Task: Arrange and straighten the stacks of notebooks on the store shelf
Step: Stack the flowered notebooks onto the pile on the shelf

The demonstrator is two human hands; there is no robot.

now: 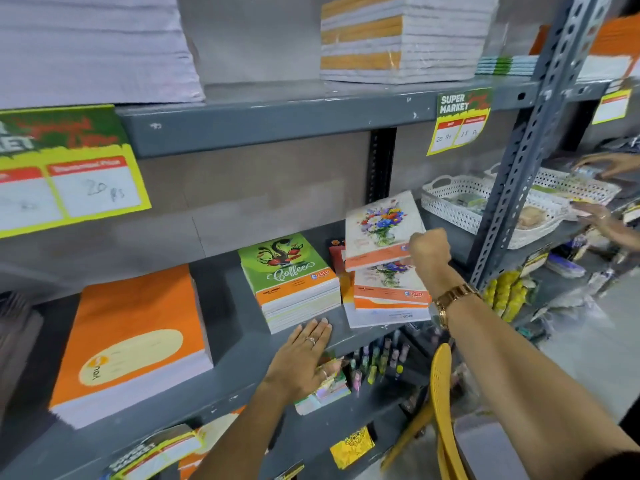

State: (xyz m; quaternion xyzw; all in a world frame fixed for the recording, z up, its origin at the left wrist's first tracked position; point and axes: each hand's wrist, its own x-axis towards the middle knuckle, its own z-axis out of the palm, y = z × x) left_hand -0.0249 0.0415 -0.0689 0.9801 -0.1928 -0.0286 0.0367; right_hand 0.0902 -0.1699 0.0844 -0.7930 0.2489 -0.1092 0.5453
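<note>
On the grey middle shelf [242, 344] stand three notebook stacks: a tall orange stack [135, 327] at left, a green "Coffee" stack [287, 278] in the middle, and a messy flower-cover stack [388, 296] at right. My right hand [429, 251] is closed on the lower right corner of a flower-cover notebook [381, 226], held tilted above the messy stack. My left hand [304, 358] lies flat with fingers apart on the shelf's front edge, fingertips touching the base of the green stack.
White perforated baskets [464, 206] sit on the neighbouring shelf at right, where another person's hands [609, 223] reach in. A grey perforated upright [519, 168] divides the bays. A yellow chair [443, 403] stands below right. Paper stacks [398, 39] fill the upper shelf.
</note>
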